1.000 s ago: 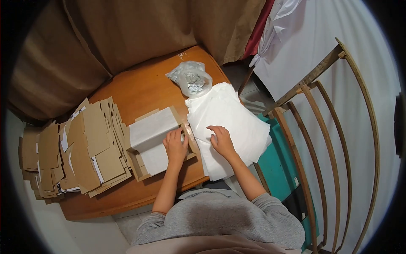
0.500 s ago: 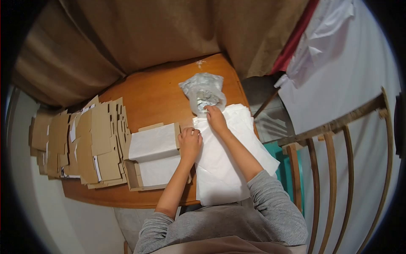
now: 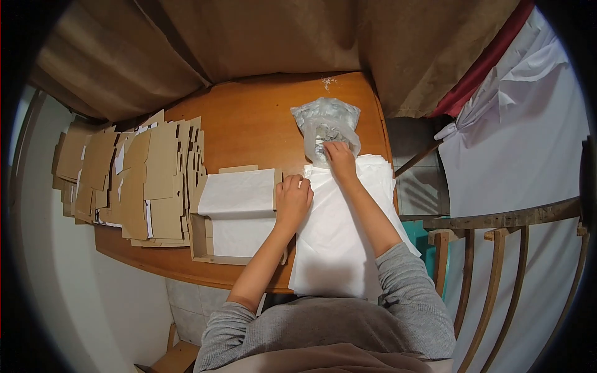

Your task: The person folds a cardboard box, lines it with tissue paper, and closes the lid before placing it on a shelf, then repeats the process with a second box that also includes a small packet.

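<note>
The fanned stack of flat brown cardboard blanks (image 3: 143, 180) lies unmoved on the round wooden tabletop (image 3: 249, 124). Beside it sits the open brown cardboard box (image 3: 199, 239), lined with white paper. The left hand (image 3: 293, 198) still rests on its right wall, fingers curled (whether they pinch anything, I cannot tell). The right hand (image 3: 341, 158) has left the pile of white paper sheets (image 3: 333, 242) and now reaches into the crinkled clear plastic bag (image 3: 323, 121) beyond. Its fingertips are hidden and its grip unclear, so attention has shifted from sheets to bag.

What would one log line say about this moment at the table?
left hand: on edge of paper-lined box | right hand: fingertips at plastic bag | sheet stack: under right forearm
</note>
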